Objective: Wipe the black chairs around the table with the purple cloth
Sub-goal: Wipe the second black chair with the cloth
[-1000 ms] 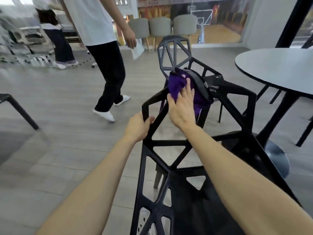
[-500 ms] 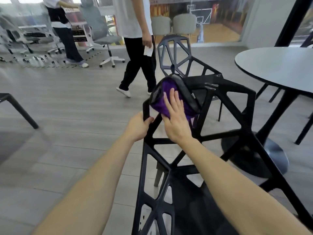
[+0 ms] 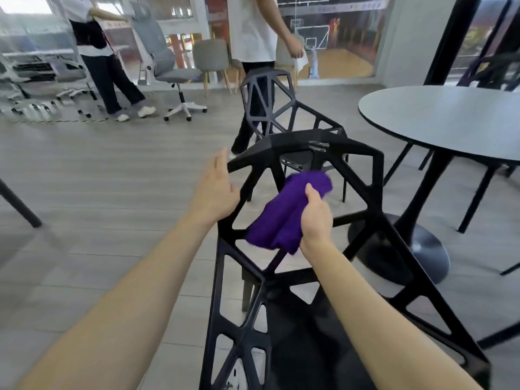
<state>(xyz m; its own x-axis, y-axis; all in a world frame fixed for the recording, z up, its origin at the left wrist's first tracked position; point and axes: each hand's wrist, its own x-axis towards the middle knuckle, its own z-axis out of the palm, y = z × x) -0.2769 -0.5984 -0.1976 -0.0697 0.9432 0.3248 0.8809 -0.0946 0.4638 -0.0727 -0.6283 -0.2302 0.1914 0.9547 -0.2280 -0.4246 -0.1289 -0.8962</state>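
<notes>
Seen from a head-worn camera looking down, two bare forearms reach from the bottom of the frame to a black lattice chair (image 3: pixel 309 147) in the centre, its backrest made of angular bars with open triangles between them. The right hand (image 3: pixel 316 218) clenches one bunched purple cloth (image 3: pixel 284 215), thumb on top, and holds it against the bars in the middle of this backrest. The left hand (image 3: pixel 216 192) is released, fingers straight and pointing up, lying against the backrest's left edge. A second black lattice chair (image 3: pixel 264 94) of the same design stands just behind the first, towards upper centre. One round grey desk (image 3: pixel 450 116) on a single dark pedestal fills the right side, with thin black chair legs (image 3: pixel 478 198) showing beneath it. Two people stand at the top of the frame: one person (image 3: pixel 95 46) at upper left, another person (image 3: pixel 250 29) at upper centre who holds something white (image 3: pixel 300 61). Between them stand one grey office chair (image 3: pixel 166 68) on castors and one grey padded chair (image 3: pixel 209 56) on wooden legs.
</notes>
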